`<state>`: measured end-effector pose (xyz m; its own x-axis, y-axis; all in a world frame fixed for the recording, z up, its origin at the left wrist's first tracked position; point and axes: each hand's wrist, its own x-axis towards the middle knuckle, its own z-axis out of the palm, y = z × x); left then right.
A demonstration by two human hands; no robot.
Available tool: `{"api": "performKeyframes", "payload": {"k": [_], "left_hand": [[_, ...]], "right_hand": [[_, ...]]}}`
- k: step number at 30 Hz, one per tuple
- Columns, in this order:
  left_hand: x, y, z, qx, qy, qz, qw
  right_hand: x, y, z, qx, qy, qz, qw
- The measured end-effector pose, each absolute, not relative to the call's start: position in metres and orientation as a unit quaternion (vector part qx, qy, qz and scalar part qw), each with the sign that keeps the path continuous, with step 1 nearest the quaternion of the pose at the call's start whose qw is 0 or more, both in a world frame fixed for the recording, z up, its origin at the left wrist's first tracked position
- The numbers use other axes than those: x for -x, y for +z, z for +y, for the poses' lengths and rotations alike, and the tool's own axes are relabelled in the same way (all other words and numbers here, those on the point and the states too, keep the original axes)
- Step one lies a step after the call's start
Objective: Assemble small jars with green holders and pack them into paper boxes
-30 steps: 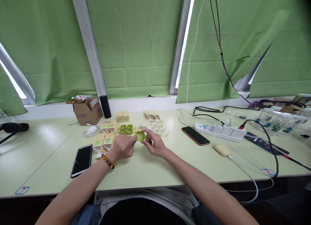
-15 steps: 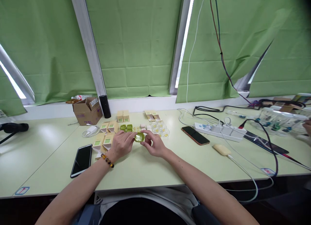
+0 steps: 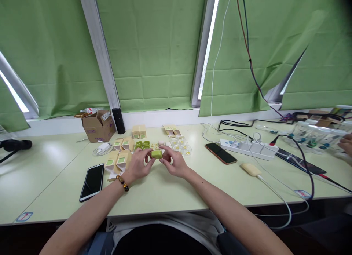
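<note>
From the head camera, you hold a small green case [image 3: 156, 154] between both hands, just above the table [image 3: 170, 192]. Your left hand [image 3: 139, 163] pinches its left end with thumb and fingers. Your right hand [image 3: 174, 162] pinches its right end the same way. Both grips are narrow and tight on the case. Just behind it lie more green cases [image 3: 143, 145] and some clear cups [image 3: 180, 144]. Small tan boxes [image 3: 118, 160] sit beside your left hand, with a black phone [image 3: 92, 177] further left. Another person's hand [image 3: 347, 143] shows at the far right edge.
</note>
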<state>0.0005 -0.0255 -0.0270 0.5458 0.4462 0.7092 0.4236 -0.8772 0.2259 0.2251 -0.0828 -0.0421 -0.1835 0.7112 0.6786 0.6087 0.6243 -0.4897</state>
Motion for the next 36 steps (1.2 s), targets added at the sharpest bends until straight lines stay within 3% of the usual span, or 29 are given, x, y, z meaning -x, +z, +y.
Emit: {"api": "performKeyframes", "payload": {"k": [9, 24, 30, 36], "left_hand": [[-0.003, -0.025, -0.022, -0.878, 0.355, 0.298, 0.124], [-0.003, -0.027, -0.02, -0.884, 0.357, 0.272, 0.129], [0.001, -0.025, -0.023, -0.881, 0.43, 0.197, 0.022], [-0.001, -0.027, -0.027, -0.907, 0.384, 0.149, -0.087]], "right_hand": [[-0.225, -0.047, -0.074, 0.403, 0.083, -0.76, 0.504], [-0.225, -0.039, -0.073, 0.375, 0.315, -0.684, 0.541], [-0.228, -0.043, -0.07, 0.343, 0.381, -0.665, 0.543], [-0.229, -0.043, -0.07, 0.338, 0.386, -0.682, 0.521]]}}
